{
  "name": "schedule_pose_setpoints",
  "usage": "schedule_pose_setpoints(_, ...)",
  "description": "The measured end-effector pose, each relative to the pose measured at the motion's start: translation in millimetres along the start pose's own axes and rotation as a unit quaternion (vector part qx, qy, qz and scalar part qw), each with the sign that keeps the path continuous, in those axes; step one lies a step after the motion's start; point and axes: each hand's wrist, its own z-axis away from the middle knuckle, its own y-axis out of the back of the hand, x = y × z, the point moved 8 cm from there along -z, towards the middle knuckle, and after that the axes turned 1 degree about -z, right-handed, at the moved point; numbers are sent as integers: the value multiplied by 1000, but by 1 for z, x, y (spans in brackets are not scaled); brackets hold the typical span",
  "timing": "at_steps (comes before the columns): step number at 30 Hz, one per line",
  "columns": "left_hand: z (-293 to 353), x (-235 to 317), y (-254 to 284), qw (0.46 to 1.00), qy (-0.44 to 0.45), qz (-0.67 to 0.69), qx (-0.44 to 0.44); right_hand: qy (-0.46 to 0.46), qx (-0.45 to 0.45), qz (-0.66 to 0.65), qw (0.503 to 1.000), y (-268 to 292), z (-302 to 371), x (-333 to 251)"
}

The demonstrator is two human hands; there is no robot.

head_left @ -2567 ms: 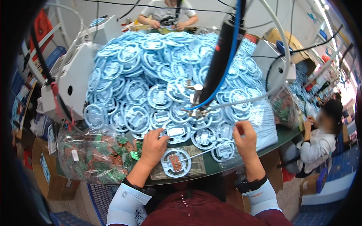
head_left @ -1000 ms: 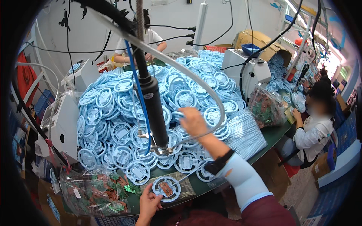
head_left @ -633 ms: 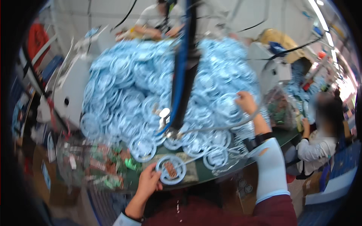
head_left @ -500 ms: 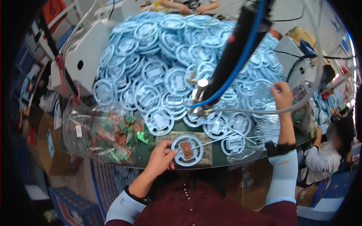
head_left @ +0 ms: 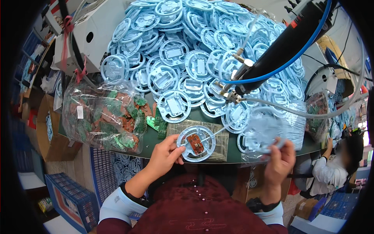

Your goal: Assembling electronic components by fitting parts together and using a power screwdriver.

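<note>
My left hand (head_left: 165,154) pinches the left rim of a light-blue plastic ring-shaped housing (head_left: 210,150), flat near the table's front edge. In its middle sits a small brown circuit board (head_left: 195,144). A thin pale strip (head_left: 219,131) runs from the housing toward the upper right. Further right, my right hand (head_left: 278,162) is closed on the near edge of a round light-blue plastic piece (head_left: 265,126), held tilted and blurred by motion. Under the left-hand housing lies a greyish, see-through wrapped slab (head_left: 218,147).
A large heap of blue housings (head_left: 175,52) covers the table's back. At left lies a clear bag of brown and green circuit boards (head_left: 105,121). A black arm with a blue hose (head_left: 269,58) hangs over the right side. Thin pale strips (head_left: 294,119) lie at right; a co-worker (head_left: 335,163) sits beyond.
My right hand has come from the far right side of the heap toward me, now with a round blue piece. The left hand still holds its housing. The view has shifted.
</note>
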Motion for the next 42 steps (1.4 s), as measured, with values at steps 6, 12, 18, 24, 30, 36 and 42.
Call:
schedule_pose_setpoints(6, -1, -26, -13, 983, 125, 115, -72, -92, -39, 23, 995, -37, -10, 30)
schedule_pose_setpoints(12, -6, -38, -13, 973, 149, 161, -72, -279, -227, 45, 932, -118, 21, 103)
schedule_pose_setpoints(18, -4, -44, -13, 969, 145, 190, -57, 179, -364, 320, 856, -157, 14, 42)
schedule_pose_setpoints(24, -4, -42, -13, 965, 146, 209, -61, 171, -554, 317, 751, -190, 18, 61)
schedule_pose_setpoints(30, -3, -41, -14, 962, 167, 204, -66, 136, -511, 315, 788, -181, 22, 64)
schedule_pose_setpoints(36, -3, -39, -13, 958, 174, 214, -79, 126, -470, 342, 804, -182, 31, 67)
schedule_pose_setpoints(42, -4, -40, -14, 959, 168, 217, -75, 133, -469, 357, 797, -183, 31, 65)
